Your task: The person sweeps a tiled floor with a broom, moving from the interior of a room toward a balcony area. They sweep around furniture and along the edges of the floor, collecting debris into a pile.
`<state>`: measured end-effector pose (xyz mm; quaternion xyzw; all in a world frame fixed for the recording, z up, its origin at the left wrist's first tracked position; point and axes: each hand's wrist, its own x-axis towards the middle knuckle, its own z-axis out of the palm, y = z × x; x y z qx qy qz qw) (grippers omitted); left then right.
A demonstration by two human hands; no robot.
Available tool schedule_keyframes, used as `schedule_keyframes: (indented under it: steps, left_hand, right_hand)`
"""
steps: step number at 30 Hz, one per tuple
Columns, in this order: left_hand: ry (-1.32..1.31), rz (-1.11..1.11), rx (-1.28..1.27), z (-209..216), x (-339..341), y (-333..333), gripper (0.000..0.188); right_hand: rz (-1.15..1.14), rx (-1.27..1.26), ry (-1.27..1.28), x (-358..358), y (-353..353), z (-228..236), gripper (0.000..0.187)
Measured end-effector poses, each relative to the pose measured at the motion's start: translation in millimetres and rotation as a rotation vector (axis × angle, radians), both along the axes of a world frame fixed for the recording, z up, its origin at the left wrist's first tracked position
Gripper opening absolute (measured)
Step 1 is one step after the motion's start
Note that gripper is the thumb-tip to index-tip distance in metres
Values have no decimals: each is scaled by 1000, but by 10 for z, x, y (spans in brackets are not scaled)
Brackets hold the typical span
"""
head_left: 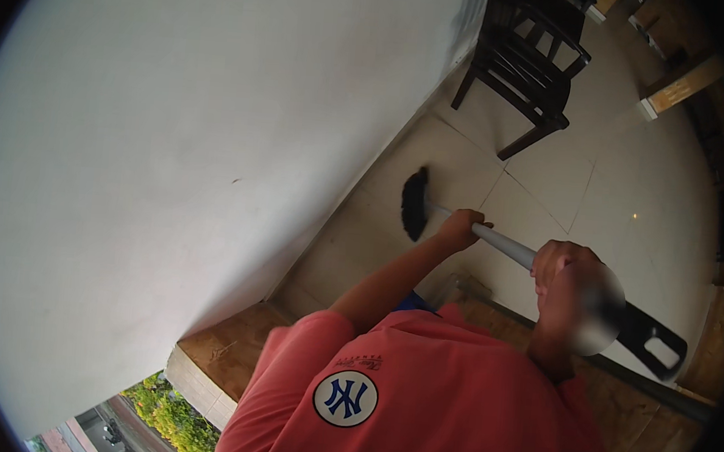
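Observation:
A broom slants across the view, its black bristle head (415, 203) low by the floor near the wall. Its grey handle (505, 247) rises to the right and ends in a black grip (655, 342) with a slot through it. Lower on the handle, my left hand (462, 230) is closed around the shaft. My right hand (561, 269) wraps the handle higher up, below the black grip. A blurred patch hides the wrist and the part of the handle beside it.
A white wall (198, 145) runs along the left of the pale tiled floor (543, 189). Dark wooden chairs (527, 77) stand against it ahead. Wooden furniture legs (683, 86) are at the far right; brown stone-like ledges (225, 347) lie around me.

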<state>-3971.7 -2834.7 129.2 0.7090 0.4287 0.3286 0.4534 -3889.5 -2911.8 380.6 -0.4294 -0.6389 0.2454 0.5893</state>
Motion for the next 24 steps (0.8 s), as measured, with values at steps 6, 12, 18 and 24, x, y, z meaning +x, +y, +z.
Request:
schedule_keyframes:
  steps: [6, 12, 18, 24]
  left_hand:
    - [151, -193, 80, 951, 414, 86, 26]
    - [317, -455, -1, -95, 150, 533, 16]
    - [54, -451, 124, -315, 993, 512, 21]
    - [-27, -557, -5, 626, 1494, 651, 28]
  right_hand:
    - [161, 230, 358, 802, 199, 909, 25]
    - [-319, -62, 733, 810, 600, -62, 30]
    - [-252, 9, 421, 811, 332, -21, 24]
    - [-177, 233, 121, 1040, 335, 643, 20]
